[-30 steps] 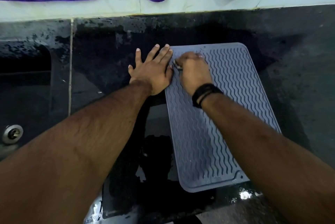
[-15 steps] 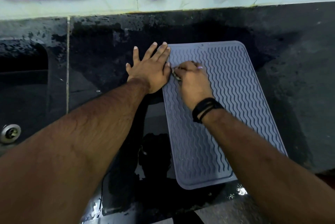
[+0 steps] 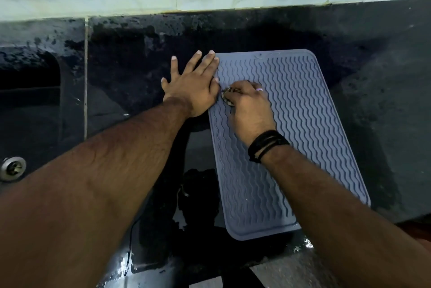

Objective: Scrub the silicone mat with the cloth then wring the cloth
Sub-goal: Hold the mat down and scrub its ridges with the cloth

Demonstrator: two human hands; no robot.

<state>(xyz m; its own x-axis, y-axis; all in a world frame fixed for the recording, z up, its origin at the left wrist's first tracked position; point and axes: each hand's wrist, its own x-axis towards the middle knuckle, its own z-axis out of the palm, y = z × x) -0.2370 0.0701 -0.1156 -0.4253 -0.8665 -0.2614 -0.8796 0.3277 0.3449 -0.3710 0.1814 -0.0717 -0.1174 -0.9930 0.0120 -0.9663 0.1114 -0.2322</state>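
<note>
While flat: left hand (image 3: 193, 87), fingers straight, presses the silicone mat (image 3: 310, 124) edge.
Right hand (image 3: 248, 108): grips the bunched cloth (image 3: 227, 96) against the mat.

No legible text, label, brand, number or sign anywhere in view; silicone mat (image 3: 303, 124) carries only a raised wave pattern (one small moulded mark at its far edge, too small to read).
</note>
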